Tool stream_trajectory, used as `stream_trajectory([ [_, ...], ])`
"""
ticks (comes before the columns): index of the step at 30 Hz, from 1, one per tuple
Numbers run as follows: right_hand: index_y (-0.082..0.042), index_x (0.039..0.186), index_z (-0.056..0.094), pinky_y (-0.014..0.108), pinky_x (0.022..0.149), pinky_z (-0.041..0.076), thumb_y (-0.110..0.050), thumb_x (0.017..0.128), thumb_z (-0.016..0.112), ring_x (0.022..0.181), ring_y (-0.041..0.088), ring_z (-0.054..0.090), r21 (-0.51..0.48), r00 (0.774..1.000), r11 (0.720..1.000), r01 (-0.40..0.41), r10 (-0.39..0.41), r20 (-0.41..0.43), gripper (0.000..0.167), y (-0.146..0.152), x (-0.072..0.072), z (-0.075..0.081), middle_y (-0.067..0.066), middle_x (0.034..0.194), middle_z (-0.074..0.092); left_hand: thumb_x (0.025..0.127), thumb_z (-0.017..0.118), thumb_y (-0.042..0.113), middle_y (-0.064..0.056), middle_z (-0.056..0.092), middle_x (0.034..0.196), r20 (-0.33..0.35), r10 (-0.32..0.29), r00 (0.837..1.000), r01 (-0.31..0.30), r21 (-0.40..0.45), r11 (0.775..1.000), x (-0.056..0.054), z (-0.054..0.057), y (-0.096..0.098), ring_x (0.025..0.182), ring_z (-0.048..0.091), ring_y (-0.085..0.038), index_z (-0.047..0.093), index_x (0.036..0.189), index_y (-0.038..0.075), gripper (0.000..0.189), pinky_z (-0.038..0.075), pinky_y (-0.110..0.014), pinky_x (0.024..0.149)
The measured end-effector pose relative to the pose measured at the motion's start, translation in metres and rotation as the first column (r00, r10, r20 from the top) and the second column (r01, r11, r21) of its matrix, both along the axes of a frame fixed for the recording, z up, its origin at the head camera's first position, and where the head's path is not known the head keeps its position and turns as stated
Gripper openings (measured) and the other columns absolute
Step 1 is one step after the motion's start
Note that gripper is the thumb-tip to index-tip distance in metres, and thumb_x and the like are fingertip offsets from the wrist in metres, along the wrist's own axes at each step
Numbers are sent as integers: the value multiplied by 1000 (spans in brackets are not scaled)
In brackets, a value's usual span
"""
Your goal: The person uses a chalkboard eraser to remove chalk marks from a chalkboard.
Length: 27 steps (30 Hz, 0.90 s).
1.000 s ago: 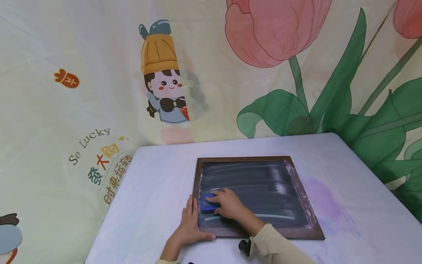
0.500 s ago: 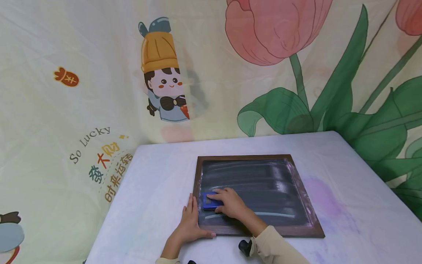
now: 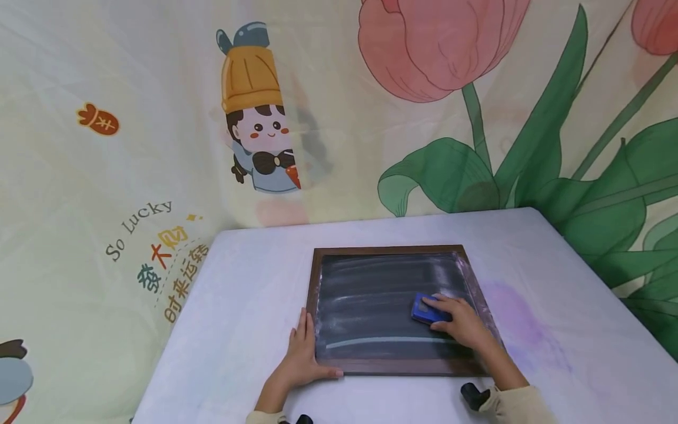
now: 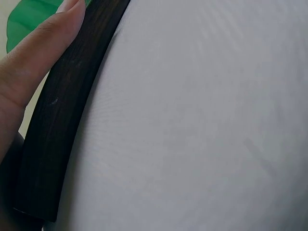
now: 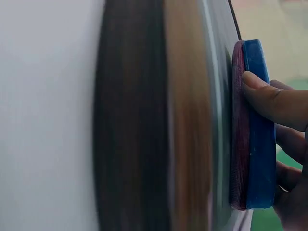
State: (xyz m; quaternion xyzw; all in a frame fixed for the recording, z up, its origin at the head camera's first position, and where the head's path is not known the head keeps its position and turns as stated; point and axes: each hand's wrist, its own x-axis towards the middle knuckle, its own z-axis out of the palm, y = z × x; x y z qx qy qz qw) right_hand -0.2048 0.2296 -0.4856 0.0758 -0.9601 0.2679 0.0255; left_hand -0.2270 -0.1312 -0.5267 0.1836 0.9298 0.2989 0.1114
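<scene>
A chalkboard (image 3: 371, 282) in a brown wooden frame lies on the table, its dark surface smeared with chalk dust. One pale chalk line (image 3: 381, 340) runs along its lower part. My right hand (image 3: 462, 321) grips a blue chalkboard eraser (image 3: 424, 308) over the right half of the board; in the right wrist view the eraser (image 5: 260, 139) shows a reddish felt side toward the board, with the thumb on its edge. At the lower left corner my left hand (image 3: 303, 360) rests with straight fingers along the frame's left side and the thumb along its front edge.
A white cloth with a faint purple patch covers the table (image 3: 254, 282). Behind it hangs a printed curtain (image 3: 339, 118) with tulips, a cartoon figure and lettering. Black wrist devices (image 3: 474, 396) sit by the sleeves.
My right hand has swept the eraser from the board's left side to its right half. My left hand keeps its place at the corner. The head view has shifted slightly.
</scene>
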Motion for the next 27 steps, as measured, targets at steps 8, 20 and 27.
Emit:
stream_trajectory([
  [8, -8, 120, 61, 59, 88, 39, -15, 70, 77, 111, 50, 49, -19, 999, 1000, 2, -3, -35, 53, 30, 8, -1, 30, 122, 53, 52, 79, 61, -23, -12, 150, 10, -10, 1000, 10, 0, 1000, 2, 1, 2, 139, 3, -42, -1, 142, -9, 140, 8, -58, 109],
  [20, -8, 122, 60, 61, 89, 35, -14, 71, 76, 108, 52, 47, 24, 998, 998, 53, -52, -43, 54, 23, 7, 1, 29, 125, 51, 51, 79, 62, -20, -14, 151, 14, 22, 1000, -22, -22, 1000, 0, 5, 1, 139, 2, -41, -3, 144, -5, 140, 8, -57, 109],
  [27, -9, 121, 60, 60, 88, 36, -15, 70, 76, 108, 51, 47, 35, 998, 998, 46, -45, -33, 54, 24, 11, 3, 29, 125, 51, 52, 78, 62, -19, -14, 152, 37, 30, 999, -29, -36, 999, 2, 9, 3, 139, 3, -40, -2, 144, -5, 140, 8, -56, 110],
])
